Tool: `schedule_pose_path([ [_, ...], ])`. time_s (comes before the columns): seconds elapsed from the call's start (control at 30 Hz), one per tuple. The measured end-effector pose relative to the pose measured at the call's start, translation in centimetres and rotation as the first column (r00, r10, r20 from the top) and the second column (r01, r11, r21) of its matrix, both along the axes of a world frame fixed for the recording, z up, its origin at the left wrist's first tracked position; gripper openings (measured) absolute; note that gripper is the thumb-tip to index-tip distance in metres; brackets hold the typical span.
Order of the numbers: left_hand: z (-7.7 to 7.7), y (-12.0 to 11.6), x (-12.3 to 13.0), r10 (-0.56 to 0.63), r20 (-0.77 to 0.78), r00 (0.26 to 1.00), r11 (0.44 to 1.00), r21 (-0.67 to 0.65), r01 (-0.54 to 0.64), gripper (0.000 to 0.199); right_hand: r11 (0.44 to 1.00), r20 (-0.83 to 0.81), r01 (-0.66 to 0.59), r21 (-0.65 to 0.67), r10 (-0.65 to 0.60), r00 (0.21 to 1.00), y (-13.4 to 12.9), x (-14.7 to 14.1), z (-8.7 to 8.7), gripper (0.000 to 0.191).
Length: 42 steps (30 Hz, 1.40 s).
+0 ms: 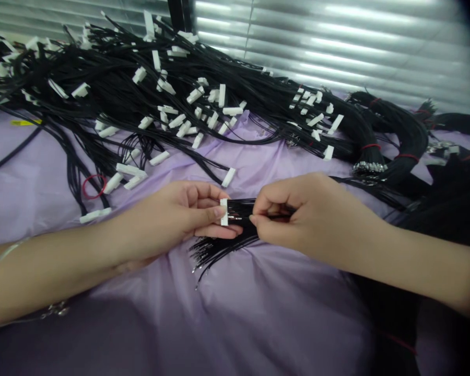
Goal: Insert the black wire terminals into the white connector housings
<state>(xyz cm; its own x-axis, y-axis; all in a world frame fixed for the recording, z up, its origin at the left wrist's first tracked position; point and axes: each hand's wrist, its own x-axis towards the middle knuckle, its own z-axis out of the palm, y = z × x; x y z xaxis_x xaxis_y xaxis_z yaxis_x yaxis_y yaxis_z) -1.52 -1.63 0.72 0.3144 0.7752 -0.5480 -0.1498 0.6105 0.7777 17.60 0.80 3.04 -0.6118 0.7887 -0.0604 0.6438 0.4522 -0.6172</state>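
Note:
My left hand (180,219) pinches a white multi-pin connector housing (224,211) between thumb and fingers. Black wires (238,211) run from that housing to my right hand (293,219), whose thumb and fingertips grip them close to the connector. Below my hands, the loose black wire ends (215,253) fan out over the lilac plastic sheet (235,292), with small metal terminals at their tips. What my right fingers hide of the wires cannot be seen.
A large heap of black wire harnesses with white connectors (156,99) lies beyond my hands. Bundles tied with red bands (391,136) lie at the right. A loose red rubber band (94,187) sits at the left. Window blinds (337,47) stand behind.

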Motion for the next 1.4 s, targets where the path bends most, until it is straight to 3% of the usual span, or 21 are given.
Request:
schedule_pose_path([
  [0.63,0.1,0.1,0.2,-0.023,0.001,1.0,1.0,0.009,0.023,0.01,0.995,0.04,-0.044,0.086,0.041,0.998,-0.4,-0.5,-0.4,0.016],
  [0.83,0.0,0.0,0.2,-0.027,-0.028,0.999,0.999,0.025,0.028,0.006,0.993,0.036,-0.098,0.058,0.096,0.995,-0.5,-0.5,-0.8,0.02],
  [1.13,-0.4,-0.2,0.1,-0.037,-0.055,0.998,0.998,0.056,0.04,0.006,0.981,0.09,-0.146,0.126,0.136,0.987,-1.0,-1.4,-1.0,0.023],
  [1.3,0.0,-0.2,0.2,-0.041,-0.034,0.999,0.998,0.05,0.043,0.008,0.955,0.032,-0.227,0.191,0.225,0.974,-0.4,-0.5,-0.2,0.019],
  [1.4,0.3,-0.1,0.3,-0.047,-0.046,0.998,0.999,0.018,0.048,0.009,0.941,0.028,-0.211,0.265,0.211,0.977,0.2,0.3,0.1,0.017],
])
